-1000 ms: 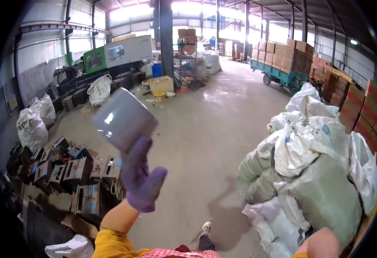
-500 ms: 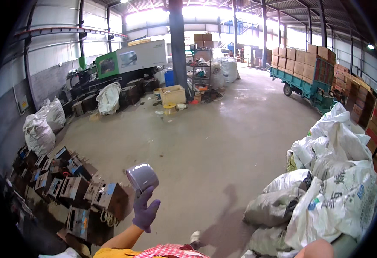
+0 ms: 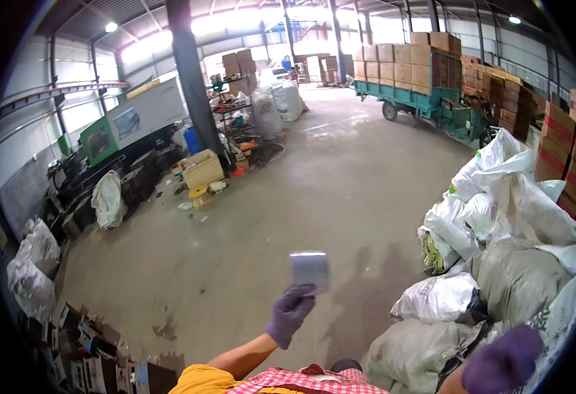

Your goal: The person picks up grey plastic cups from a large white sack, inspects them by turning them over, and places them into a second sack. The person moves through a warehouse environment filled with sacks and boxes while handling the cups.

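My left hand (image 3: 290, 314), in a purple glove, is raised in front of me. Its fingers and thumb are closed on the lower edge of a grey, glossy plastic tub (image 3: 310, 270), seen side-on with a bright highlight along its top edge. Low on the right is my right hand (image 3: 503, 362), also gloved in purple, over the piled sacks. Motion smears its fingers, and nothing held shows in it. Whether it touches the sacks (image 3: 426, 351) behind it I cannot tell.
White and grey woven sacks (image 3: 521, 269) are heaped at my right, with brown cartons (image 3: 554, 154) behind. Further off stands a green cart (image 3: 403, 94) loaded with cartons. Dark metal blocks (image 3: 97, 354) lie at lower left. A pillar (image 3: 192, 79) rises beside a shelf.
The view has swung right. My left hand has moved toward the middle with the tub, which has turned from a tilted to a side-on position. My right hand has come into view.
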A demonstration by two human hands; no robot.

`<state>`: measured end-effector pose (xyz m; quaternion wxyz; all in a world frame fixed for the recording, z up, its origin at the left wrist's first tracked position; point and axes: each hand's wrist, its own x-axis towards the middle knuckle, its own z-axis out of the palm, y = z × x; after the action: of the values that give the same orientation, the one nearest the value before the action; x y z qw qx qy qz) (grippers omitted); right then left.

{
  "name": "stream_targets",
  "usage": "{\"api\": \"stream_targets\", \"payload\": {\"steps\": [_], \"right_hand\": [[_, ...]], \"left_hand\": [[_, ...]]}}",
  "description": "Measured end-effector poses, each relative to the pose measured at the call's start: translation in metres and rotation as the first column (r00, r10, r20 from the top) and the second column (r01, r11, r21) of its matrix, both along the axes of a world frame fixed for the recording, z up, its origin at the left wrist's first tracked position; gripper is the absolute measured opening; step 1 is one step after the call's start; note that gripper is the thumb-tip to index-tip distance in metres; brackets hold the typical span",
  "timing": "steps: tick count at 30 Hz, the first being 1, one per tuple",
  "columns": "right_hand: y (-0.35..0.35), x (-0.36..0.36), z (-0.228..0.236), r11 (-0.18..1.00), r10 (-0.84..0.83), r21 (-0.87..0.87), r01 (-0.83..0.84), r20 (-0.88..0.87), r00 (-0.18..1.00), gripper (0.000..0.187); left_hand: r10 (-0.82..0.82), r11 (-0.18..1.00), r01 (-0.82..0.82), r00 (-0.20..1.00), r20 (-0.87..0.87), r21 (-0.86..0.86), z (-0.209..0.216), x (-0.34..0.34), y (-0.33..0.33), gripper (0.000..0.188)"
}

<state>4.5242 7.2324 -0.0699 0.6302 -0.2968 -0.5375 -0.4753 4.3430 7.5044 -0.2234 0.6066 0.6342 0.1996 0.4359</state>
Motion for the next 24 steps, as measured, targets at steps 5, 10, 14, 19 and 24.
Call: {"api": "stream_targets", "payload": {"steps": [5,10,14,19,24], "right_hand": [[0.193,0.117,-0.163,0.721,-0.268,-0.601,-0.345,-0.701,0.661,0.029],[0.348,0.169,-0.199,0.238,0.264,0.169,-0.956,-0.959,-0.104,0.037],[0.475,0.233,-0.218,0.086,0.187,-0.319,-0.944,-0.925,0.329,0.040],[0.596,0.291,-0.201,-0.249,0.161,0.561,-0.790,-0.780,-0.605,0.039],[0.700,0.360,-0.220,-0.072,0.128,0.437,-0.897,-0.887,-0.443,0.035]], "left_hand": [[-0.418,0.726,0.504,0.864,0.282,-0.468,0.018,0.116,0.080,0.024],[-0.462,0.702,0.451,0.877,0.130,-0.551,0.009,0.204,0.201,0.016],[-0.312,0.743,0.356,0.933,0.177,-0.567,0.000,0.251,0.299,0.024],[0.131,0.971,-0.146,0.987,-0.090,-0.189,-0.024,0.309,0.391,0.060],[0.232,0.815,0.020,0.905,-0.358,0.579,-0.043,0.400,0.498,0.067]]}}
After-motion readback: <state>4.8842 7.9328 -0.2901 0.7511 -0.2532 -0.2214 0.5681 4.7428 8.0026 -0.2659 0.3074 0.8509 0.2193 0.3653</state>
